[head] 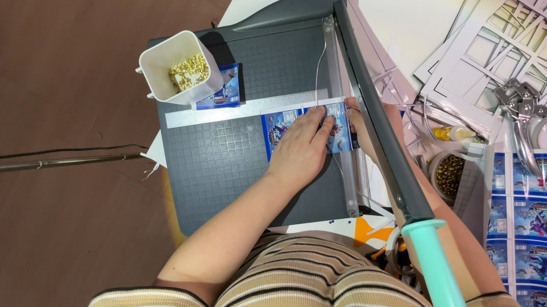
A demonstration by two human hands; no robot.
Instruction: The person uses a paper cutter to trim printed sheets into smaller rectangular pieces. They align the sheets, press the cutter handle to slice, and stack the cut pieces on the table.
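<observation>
My left hand [302, 148] lies flat on a blue printed card [276, 126], pressing it onto the grey gridded bed of a guillotine paper cutter [230, 154] against its pale ruler strip. My right hand [364, 127] reaches under the raised cutter arm [378, 129] and touches the card's right end at the cutting edge; most of this hand is hidden by the arm. The arm's teal handle [447, 295] points toward me, and no hand holds it.
A white cup of small gold pieces [181, 69] stands on the cutter's upper left, over another blue card [228, 93]. At right lie a sheet of blue printed labels [543, 237], cut white frames [521, 46], a metal punch tool [523, 104] and a round tin of gold pieces [449, 174].
</observation>
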